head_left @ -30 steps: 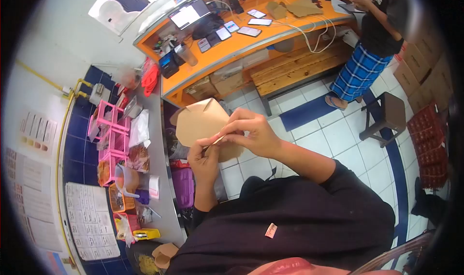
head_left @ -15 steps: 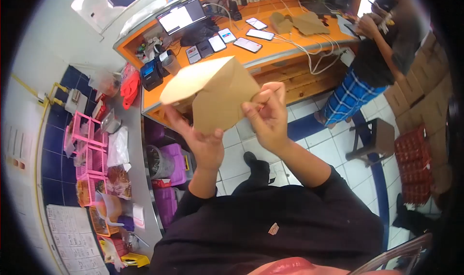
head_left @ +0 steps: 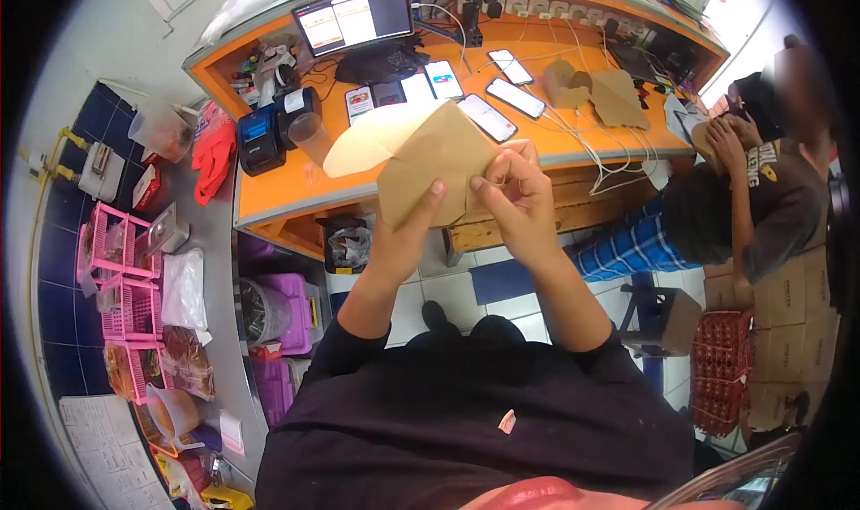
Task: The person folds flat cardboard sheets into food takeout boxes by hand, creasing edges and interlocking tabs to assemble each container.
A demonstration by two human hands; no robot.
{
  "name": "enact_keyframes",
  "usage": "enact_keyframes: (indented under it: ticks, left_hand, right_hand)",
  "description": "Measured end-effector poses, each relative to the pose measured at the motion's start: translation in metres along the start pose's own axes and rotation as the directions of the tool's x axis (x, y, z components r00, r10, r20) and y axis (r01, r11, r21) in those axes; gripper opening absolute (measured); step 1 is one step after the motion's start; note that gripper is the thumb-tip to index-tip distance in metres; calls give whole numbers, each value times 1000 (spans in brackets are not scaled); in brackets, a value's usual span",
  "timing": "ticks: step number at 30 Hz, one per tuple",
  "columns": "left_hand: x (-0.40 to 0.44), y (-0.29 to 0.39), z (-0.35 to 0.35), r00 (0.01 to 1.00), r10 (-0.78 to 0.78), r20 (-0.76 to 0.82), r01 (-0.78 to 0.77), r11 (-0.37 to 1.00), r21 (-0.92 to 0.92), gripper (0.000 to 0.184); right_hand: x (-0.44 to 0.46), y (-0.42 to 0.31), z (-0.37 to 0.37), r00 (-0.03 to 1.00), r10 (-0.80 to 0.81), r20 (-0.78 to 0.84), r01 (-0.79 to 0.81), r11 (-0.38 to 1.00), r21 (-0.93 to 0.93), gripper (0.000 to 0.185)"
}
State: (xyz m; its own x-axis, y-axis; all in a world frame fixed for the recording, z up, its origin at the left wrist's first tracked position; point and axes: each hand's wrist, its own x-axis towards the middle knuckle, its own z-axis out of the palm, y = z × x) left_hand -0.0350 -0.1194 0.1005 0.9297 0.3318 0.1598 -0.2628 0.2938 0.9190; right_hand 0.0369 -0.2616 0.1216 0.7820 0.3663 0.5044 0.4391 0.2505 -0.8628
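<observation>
Two bare forearms (head_left: pixel 571 300) reach out ahead of the black-clad torso (head_left: pixel 484 407), slanting toward each other. Ahead of the torso's left side, the left grip (head_left: pixel 403 234) is raised, thumb pointing up and inward, its other fingers hidden. Ahead of the torso's right side, the right grip (head_left: pixel 523 201) pinches, thumb against bent fingers.

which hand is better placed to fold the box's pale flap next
Probably the left hand: the flap juts out nearer it, while the right hand holds the box by the opposite edge.
</observation>
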Motion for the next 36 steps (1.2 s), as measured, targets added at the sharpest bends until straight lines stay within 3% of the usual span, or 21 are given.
enact_keyframes:
  ticks: [4,7,9,11,13,15,16,17,19,20,21,23,24,26,29,30,32,35,36]
  left_hand:
    - [17,6,-17,990,32,141,-53,987,153,35]
    - [15,-5,-31,985,5,171,-7,1000,11,38]
    - [7,-5,-32,981,34,190,-26,998,-49,54]
    - [3,-12,-40,960,101,260,-26,961,-275,71]
    - [7,-20,-59,904,258,340,10,783,-622,90]
    - [14,-5,-76,880,212,425,94,798,-595,101]
    - [14,1,-81,866,187,463,138,802,-581,106]
    - [12,1,-82,911,135,390,124,813,-569,102]
    - [9,-2,-79,971,31,236,106,830,-548,95]
    - [10,-9,-80,995,-102,19,102,921,-376,74]
    - [11,-15,-81,953,-229,-199,188,960,-206,54]
    - [7,-12,-60,920,84,-382,28,960,280,50]
    - [0,-14,-61,937,160,-310,-34,926,375,56]
    - [-18,-21,-67,949,280,-143,-162,824,543,69]
    - [-41,-28,-77,915,374,149,-361,599,714,92]
    - [-45,-26,-82,931,346,115,-344,727,594,90]
    - [-53,-18,-91,959,277,65,-284,911,300,86]
    - [-63,-4,-104,987,155,49,-141,968,-208,80]
    - [-61,3,-103,996,75,43,-68,986,-153,75]
  right_hand:
    - [32,15,-16,947,131,292,-146,989,28,25]
    - [46,35,-21,889,243,387,-342,916,211,41]
    - [62,44,-21,846,224,484,-315,942,114,54]
    - [70,52,-21,785,207,584,-293,955,56,63]
    - [72,58,-17,703,173,690,-273,961,38,65]
    - [77,47,-12,713,117,692,-55,992,-111,61]
    - [80,50,-7,703,-38,710,132,988,-77,59]
    - [83,53,-2,667,-193,719,315,948,-38,57]
    - [88,57,5,590,-337,734,423,903,74,49]
    - [92,66,8,575,-371,729,384,909,159,46]
    - [96,76,11,559,-404,724,342,908,243,44]
    - [99,103,17,629,-329,705,47,921,387,41]
    - [98,104,22,683,-259,683,-97,895,436,40]
    - [88,70,38,806,46,591,-374,813,446,40]
    - [88,68,54,801,-143,581,-15,966,260,46]
    - [87,74,59,745,-155,649,-41,960,277,54]
    - [84,72,60,691,-229,686,77,967,244,57]
    - [74,61,68,636,-285,717,209,958,195,60]
    - [71,59,71,623,-294,725,245,953,175,61]
